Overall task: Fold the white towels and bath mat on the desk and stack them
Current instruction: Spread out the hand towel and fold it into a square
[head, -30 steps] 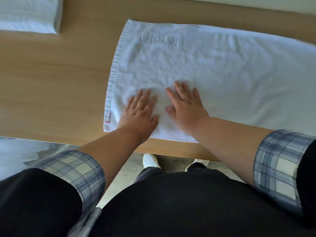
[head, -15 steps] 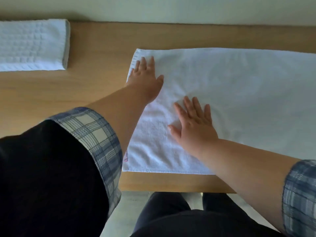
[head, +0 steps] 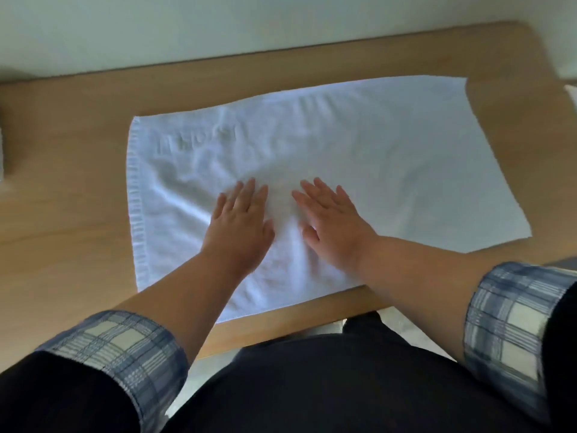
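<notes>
A white towel lies spread flat on the wooden desk, slightly askew, with raised lettering near its left end that is too blurred to read. The left hand and right hand rest palm down, fingers extended, side by side on the towel's near half. Both plaid cuffs are rolled back over dark sleeves. A pale wall backs the desk.

Both hands on towel on desk
</notes>
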Available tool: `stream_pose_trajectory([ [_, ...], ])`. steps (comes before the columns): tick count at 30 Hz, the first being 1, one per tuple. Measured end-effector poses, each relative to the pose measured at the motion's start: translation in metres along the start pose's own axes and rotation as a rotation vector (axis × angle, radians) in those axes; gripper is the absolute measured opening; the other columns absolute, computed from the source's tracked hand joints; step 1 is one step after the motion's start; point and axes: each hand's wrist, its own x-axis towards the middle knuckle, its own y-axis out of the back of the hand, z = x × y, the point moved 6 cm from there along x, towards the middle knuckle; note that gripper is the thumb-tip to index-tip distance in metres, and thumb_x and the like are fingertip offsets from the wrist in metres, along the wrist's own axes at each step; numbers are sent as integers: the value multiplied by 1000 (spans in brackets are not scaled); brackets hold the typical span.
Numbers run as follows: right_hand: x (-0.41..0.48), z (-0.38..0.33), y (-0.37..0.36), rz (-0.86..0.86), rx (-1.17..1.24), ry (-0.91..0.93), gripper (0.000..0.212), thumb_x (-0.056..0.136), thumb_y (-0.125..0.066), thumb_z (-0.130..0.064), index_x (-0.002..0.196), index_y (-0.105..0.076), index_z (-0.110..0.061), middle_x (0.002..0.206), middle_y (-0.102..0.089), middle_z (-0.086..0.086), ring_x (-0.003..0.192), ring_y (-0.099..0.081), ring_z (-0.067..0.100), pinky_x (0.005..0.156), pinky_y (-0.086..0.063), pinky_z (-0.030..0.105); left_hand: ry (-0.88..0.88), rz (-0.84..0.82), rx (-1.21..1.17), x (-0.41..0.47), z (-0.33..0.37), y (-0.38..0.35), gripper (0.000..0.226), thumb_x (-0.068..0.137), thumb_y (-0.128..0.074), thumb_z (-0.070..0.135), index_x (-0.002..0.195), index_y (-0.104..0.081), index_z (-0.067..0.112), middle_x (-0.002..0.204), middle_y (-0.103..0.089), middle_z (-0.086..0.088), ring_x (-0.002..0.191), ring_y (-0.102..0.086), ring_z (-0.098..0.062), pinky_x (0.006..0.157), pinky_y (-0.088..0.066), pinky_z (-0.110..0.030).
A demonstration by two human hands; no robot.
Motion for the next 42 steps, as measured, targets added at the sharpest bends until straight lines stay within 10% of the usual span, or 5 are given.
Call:
stream_pose_trajectory([
  [8, -87, 214, 36, 37, -68, -487, 73, 98, -21, -62, 161, -4, -29, 169, 8, 1, 154, 13, 20, 122, 10, 46, 280, -54, 76, 6, 52, -19, 77, 90, -39, 29, 159, -6, 22, 167, 14, -6, 153, 18, -27, 122, 11, -51],
  [16, -92, 274, 52, 45, -101, -324, 66, 100, -23, -54, 160, -4, -32, 168, 12, -2, 153, 16, 19, 121, 12, 47, -308, -113, -86, 82, 298, -48, 54, 103, -41, 27, 156, -31, 27, 167, -17, 1, 154, -5, -17, 121, -4, -33],
  [23, -117, 350, 88, 129, 95, -458, 69, 97, -45, -54, 158, -18, -33, 167, -11, 1, 153, -8, 23, 123, -6, 45, -40, 41, 19, 105, 338, -56, 31, 98, -51, 39, 121, -61, 22, 130, -50, -2, 124, -41, -28, 110, -27, -39],
  [33, -137, 362, 104, 133, 593, -576, 66, 90, -68, -20, 145, -32, -31, 139, -41, 2, 108, -57, 16, 92, -51, 33, 115, -69, -239, 213, 396, -30, 37, 99, -53, 40, 133, -52, 22, 124, -59, -2, 103, -58, -19, 82, -50, -35],
  [42, -126, 369, 111, 18, 761, -558, 25, 95, -59, -19, 117, -49, -15, 83, -56, -12, 72, -59, 3, 67, -48, 19, 388, -235, -353, 194, 429, -56, 69, 90, -60, 58, 134, -33, 13, 86, -58, 2, 73, -60, -14, 62, -49, -34],
])
